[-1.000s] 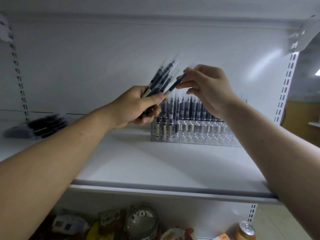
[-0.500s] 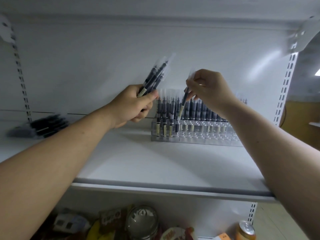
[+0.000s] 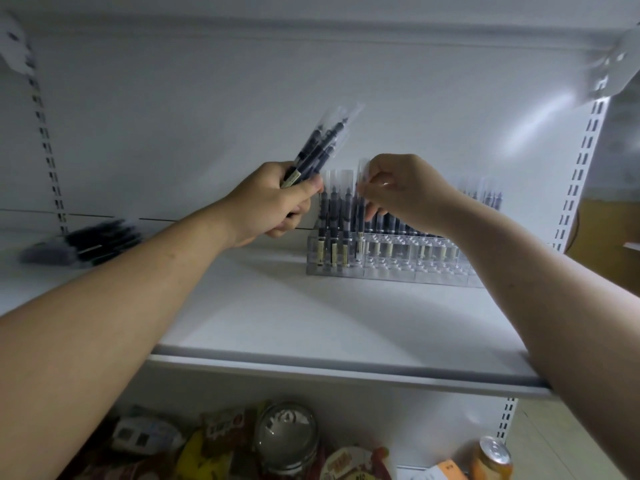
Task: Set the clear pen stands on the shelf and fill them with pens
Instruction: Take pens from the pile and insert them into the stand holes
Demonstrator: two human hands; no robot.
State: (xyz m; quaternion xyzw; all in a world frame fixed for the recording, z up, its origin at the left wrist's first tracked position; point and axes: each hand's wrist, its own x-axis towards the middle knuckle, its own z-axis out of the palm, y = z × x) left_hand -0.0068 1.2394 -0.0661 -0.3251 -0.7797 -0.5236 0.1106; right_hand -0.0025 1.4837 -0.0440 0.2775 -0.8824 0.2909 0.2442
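Observation:
A clear pen stand (image 3: 391,263) sits at the back of the white shelf (image 3: 311,320), with several dark wrapped pens upright in its rear rows. My left hand (image 3: 270,202) grips a bundle of wrapped pens (image 3: 320,147) that fans up and to the right, just left of the stand. My right hand (image 3: 401,192) pinches the top of a single pen (image 3: 360,216), which stands upright with its lower end in the stand's left part. The front holes of the stand are bare.
A loose pile of dark pens (image 3: 86,242) lies at the shelf's left. Slotted uprights (image 3: 48,140) run up both sides of the back panel. Below the shelf edge are snack packets, a glass jar (image 3: 285,434) and a drinks can (image 3: 493,459).
My right hand drew one pen out of the bundle, turned it upright and lowered it into the stand. My left hand moved slightly left and up with the remaining pens.

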